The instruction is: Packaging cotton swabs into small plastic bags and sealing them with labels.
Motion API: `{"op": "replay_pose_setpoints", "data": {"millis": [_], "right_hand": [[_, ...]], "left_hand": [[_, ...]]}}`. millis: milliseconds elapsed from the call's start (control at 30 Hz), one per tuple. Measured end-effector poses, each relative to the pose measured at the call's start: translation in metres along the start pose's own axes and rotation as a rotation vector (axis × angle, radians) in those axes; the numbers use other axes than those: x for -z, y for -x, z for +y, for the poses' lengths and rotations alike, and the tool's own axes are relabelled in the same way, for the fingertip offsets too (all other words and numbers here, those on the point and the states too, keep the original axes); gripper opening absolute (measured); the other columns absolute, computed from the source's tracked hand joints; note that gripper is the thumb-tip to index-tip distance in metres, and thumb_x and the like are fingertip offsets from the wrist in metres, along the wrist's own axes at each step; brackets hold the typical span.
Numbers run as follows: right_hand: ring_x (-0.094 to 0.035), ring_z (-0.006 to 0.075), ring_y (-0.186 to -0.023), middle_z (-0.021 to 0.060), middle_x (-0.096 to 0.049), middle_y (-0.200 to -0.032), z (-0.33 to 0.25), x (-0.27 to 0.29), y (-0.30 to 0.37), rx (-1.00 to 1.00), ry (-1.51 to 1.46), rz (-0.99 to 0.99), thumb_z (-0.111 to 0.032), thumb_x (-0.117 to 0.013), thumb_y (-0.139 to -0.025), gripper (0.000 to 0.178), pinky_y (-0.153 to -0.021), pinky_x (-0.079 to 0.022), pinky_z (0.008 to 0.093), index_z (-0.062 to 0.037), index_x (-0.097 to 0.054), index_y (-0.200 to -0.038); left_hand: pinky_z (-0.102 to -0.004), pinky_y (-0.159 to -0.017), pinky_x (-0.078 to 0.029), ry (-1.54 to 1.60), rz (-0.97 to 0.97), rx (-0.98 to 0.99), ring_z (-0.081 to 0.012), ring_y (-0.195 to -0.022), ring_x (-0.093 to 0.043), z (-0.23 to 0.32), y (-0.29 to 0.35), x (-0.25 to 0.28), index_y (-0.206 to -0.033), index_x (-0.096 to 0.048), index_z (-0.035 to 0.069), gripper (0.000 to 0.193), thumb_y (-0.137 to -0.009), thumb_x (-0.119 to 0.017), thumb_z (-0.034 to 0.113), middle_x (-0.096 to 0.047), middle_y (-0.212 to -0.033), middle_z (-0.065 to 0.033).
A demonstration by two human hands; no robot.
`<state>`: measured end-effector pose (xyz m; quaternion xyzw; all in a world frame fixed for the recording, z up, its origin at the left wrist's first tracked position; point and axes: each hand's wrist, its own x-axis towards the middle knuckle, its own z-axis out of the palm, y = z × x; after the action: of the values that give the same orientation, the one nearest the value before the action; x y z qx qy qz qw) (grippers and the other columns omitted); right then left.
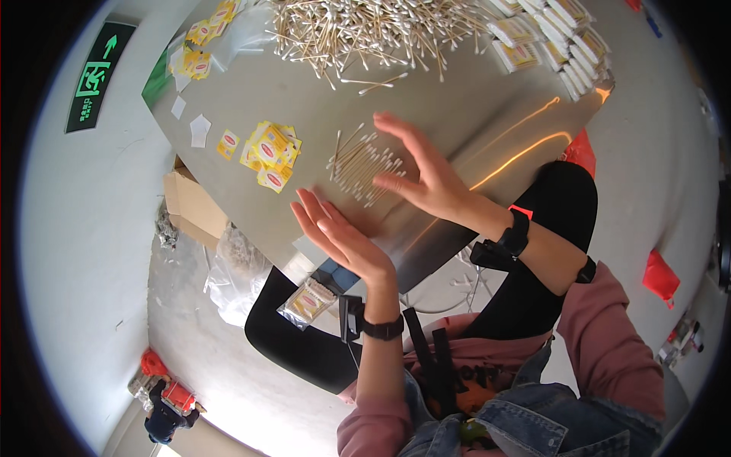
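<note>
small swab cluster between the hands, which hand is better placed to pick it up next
Probably the right hand: its thumb appears over the right side of the small swab cluster. The left hand is lower left, fingertips near the yellow cards.

Head cam, L of fisheye pair: looks dn, fairly close, over near edge of surface (487, 107); far edge cropped.

Free way: bare metal tabletop (285, 95) between cotton-swab heap (373, 34) and yellow label pile (270, 148) | Obstacle: swab packs (554, 49), far right
</note>
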<state>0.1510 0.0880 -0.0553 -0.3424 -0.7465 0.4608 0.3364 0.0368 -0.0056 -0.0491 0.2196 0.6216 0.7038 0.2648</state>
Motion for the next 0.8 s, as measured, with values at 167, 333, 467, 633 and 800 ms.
{"op": "replay_pose_setpoints", "data": {"millis": [167,333,467,633,800], "right_hand": [[-0.028,0.0232,-0.145,0.0132,-0.037,-0.151,-0.004,-0.01,-0.021,-0.135,-0.477,0.167,-0.033,-0.05,-0.103,0.055,-0.121,-0.019,0.0395,-0.0024,-0.034,-0.146],[-0.032,0.0181,-0.139,0.0108,-0.042,-0.143,-0.012,-0.023,-0.016,-0.157,-0.63,0.166,-0.039,-0.047,-0.104,0.054,-0.117,-0.023,0.0368,-0.0017,-0.038,-0.142],[-0.03,0.0244,-0.145,0.016,-0.039,-0.149,-0.013,-0.019,-0.014,-0.195,-0.626,0.127,-0.04,-0.041,-0.105,0.055,-0.12,-0.019,0.0402,-0.0016,-0.036,-0.145],[-0.035,0.0239,-0.141,0.0162,-0.043,-0.146,-0.015,-0.018,-0.002,-0.224,-0.64,0.179,-0.037,-0.042,-0.105,0.051,-0.118,-0.025,0.0391,-0.0007,-0.04,-0.142],[-0.041,0.0232,-0.137,0.0162,-0.048,-0.142,-0.012,0.003,-0.005,-0.233,-0.543,0.245,-0.034,-0.041,-0.106,0.046,-0.116,-0.03,0.0382,-0.0003,-0.043,-0.138]], "left_hand": [[-0.0432,-0.121,-0.016,0.081,0.057,-0.011,-0.0295,-0.148,-0.022,0.0,-0.031,-0.025,-0.154,-0.013,0.003,0.066,-0.106,-0.035,0.044,-0.024,-0.158,-0.0201],[-0.0428,-0.122,-0.016,0.148,-0.035,0.048,-0.0296,-0.148,-0.023,-0.003,-0.023,-0.039,-0.154,-0.014,0.004,0.065,-0.106,-0.033,0.043,-0.025,-0.158,-0.0199],[-0.0424,-0.121,-0.017,0.149,-0.05,0.023,-0.0296,-0.147,-0.024,-0.002,-0.022,-0.035,-0.154,-0.014,0.004,0.065,-0.106,-0.032,0.044,-0.026,-0.158,-0.0195],[-0.0349,-0.111,-0.037,0.053,0.035,0.03,-0.0256,-0.131,-0.047,0.005,-0.013,-0.027,-0.146,-0.029,-0.001,0.056,-0.104,-0.048,0.031,-0.045,-0.143,-0.0186],[-0.0336,-0.083,-0.047,-0.523,-0.096,0.031,-0.0174,-0.092,-0.055,0.013,-0.043,0.001,-0.112,-0.059,0.001,0.032,-0.092,-0.069,0.024,-0.058,-0.104,-0.008]]}}
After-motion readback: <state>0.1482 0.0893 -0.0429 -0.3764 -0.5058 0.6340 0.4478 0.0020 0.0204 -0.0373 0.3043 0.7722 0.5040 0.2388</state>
